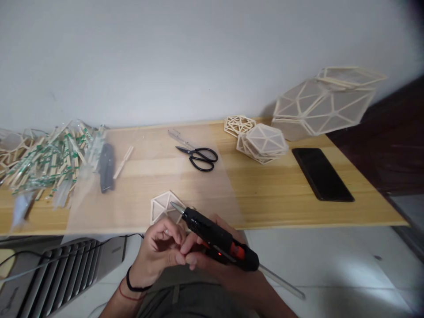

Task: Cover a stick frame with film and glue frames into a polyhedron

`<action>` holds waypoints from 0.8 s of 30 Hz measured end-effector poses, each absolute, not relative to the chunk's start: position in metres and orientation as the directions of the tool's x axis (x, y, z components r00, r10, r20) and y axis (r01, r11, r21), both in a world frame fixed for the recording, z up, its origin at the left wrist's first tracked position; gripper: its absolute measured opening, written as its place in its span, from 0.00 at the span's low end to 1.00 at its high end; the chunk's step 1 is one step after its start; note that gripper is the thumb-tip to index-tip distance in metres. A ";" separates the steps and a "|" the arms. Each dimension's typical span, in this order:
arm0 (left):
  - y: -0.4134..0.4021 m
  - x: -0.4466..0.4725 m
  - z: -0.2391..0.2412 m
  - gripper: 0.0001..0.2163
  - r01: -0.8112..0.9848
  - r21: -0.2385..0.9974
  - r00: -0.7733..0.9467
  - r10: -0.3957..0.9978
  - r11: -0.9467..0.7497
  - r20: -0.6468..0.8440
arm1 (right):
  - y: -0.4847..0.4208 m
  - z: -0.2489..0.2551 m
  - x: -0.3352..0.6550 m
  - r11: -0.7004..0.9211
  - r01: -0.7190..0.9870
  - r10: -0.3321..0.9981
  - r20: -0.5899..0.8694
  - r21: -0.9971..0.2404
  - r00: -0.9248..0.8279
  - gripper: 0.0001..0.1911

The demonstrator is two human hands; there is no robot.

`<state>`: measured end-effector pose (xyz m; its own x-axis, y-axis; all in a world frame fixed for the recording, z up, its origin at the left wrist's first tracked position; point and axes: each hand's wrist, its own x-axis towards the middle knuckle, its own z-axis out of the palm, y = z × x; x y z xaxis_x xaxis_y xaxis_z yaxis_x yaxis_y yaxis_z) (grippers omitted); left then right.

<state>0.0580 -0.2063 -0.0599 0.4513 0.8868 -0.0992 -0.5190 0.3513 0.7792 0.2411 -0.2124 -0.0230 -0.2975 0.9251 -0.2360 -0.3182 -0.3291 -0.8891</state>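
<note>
My right hand [207,252] carries a black hot glue gun [213,234] with a red trigger and a small red light. Its metal nozzle points up and left, and a clear glue stick [281,282] sticks out of the back. In front of my body, my left hand [162,249] has thumb and fingertips pinched together against the right thumb and finger. Anything between those fingertips is too small or hidden to name. Just beyond lies a pentagon frame of wooden sticks [166,204] with sheet backing, partly covered by the nozzle and my left hand.
Black-handled scissors [198,158], a grey utility knife [106,168] and a split wooden stick [123,162] lie on a translucent sheet [145,172]. Wrapped chopsticks [56,159] pile up at left. Small stick frames [263,141], a large faceted panel [324,106] and a phone [322,174] are at right.
</note>
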 end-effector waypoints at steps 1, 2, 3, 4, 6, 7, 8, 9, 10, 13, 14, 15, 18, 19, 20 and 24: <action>-0.207 0.059 -0.059 0.13 -0.521 0.769 0.458 0.882 0.370 -0.113 | -0.213 -0.024 0.242 -0.331 -0.319 0.922 -0.233 -0.888 -0.308 0.09; -0.207 0.059 -0.059 0.14 -0.521 0.760 0.466 0.875 0.389 -0.129 | -0.213 -0.025 0.242 -0.324 -0.320 0.922 -0.221 -0.890 -0.319 0.09; -0.206 0.060 -0.059 0.14 -0.522 0.750 0.474 0.869 0.406 -0.140 | -0.214 -0.026 0.242 -0.312 -0.321 0.923 -0.205 -0.894 -0.324 0.09; -0.206 0.060 -0.059 0.14 -0.529 0.741 0.489 0.862 0.414 -0.132 | -0.215 -0.026 0.242 -0.295 -0.321 0.927 -0.189 -0.900 -0.323 0.09; -0.205 0.062 -0.060 0.12 -0.552 0.724 0.515 0.852 0.414 -0.095 | -0.216 -0.027 0.241 -0.272 -0.321 0.936 -0.172 -0.907 -0.307 0.09; -0.204 0.063 -0.060 0.12 -0.564 0.718 0.519 0.851 0.408 -0.077 | -0.217 -0.028 0.240 -0.272 -0.325 0.939 -0.176 -0.906 -0.294 0.09; -0.204 0.063 -0.061 0.11 -0.573 0.715 0.516 0.854 0.399 -0.064 | -0.218 -0.027 0.239 -0.280 -0.328 0.941 -0.190 -0.902 -0.280 0.10; -0.204 0.064 -0.062 0.10 -0.582 0.716 0.505 0.862 0.387 -0.055 | -0.219 -0.027 0.238 -0.291 -0.329 0.941 -0.207 -0.899 -0.266 0.11; -0.203 0.065 -0.062 0.10 -0.586 0.722 0.485 0.873 0.368 -0.051 | -0.219 -0.027 0.237 -0.300 -0.328 0.941 -0.220 -0.896 -0.258 0.11; -0.202 0.065 -0.065 0.10 -0.569 0.776 0.395 0.918 0.272 -0.031 | -0.219 -0.028 0.236 -0.305 -0.314 0.942 -0.235 -0.899 -0.241 0.13; -0.201 0.065 -0.066 0.11 -0.558 0.794 0.368 0.930 0.242 -0.025 | -0.219 -0.029 0.235 -0.298 -0.307 0.944 -0.232 -0.904 -0.234 0.13; -0.201 0.065 -0.067 0.12 -0.548 0.806 0.347 0.938 0.222 -0.023 | -0.219 -0.030 0.235 -0.294 -0.301 0.945 -0.229 -0.907 -0.232 0.12; -0.201 0.065 -0.067 0.13 -0.539 0.815 0.329 0.944 0.214 -0.030 | -0.220 -0.036 0.233 -0.284 -0.292 0.951 -0.230 -0.913 -0.205 0.12; -0.201 0.066 -0.067 0.13 -0.541 0.814 0.325 0.945 0.214 -0.032 | -0.221 -0.038 0.231 -0.273 -0.289 0.956 -0.225 -0.918 -0.189 0.12; -0.201 0.067 -0.066 0.13 -0.545 0.810 0.320 0.947 0.214 -0.035 | -0.222 -0.041 0.230 -0.250 -0.282 0.964 -0.210 -0.926 -0.166 0.11; -0.204 0.071 -0.065 0.12 -0.580 0.779 0.325 0.944 0.239 -0.048 | -0.227 -0.047 0.221 -0.130 -0.202 0.992 -0.125 -0.971 -0.035 0.10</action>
<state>0.0706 -0.2035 -0.0647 0.3254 0.9444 -0.0481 -0.5798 0.2395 0.7787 0.2214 -0.2270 -0.0472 -0.0352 0.9915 -0.1252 -0.2021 -0.1298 -0.9707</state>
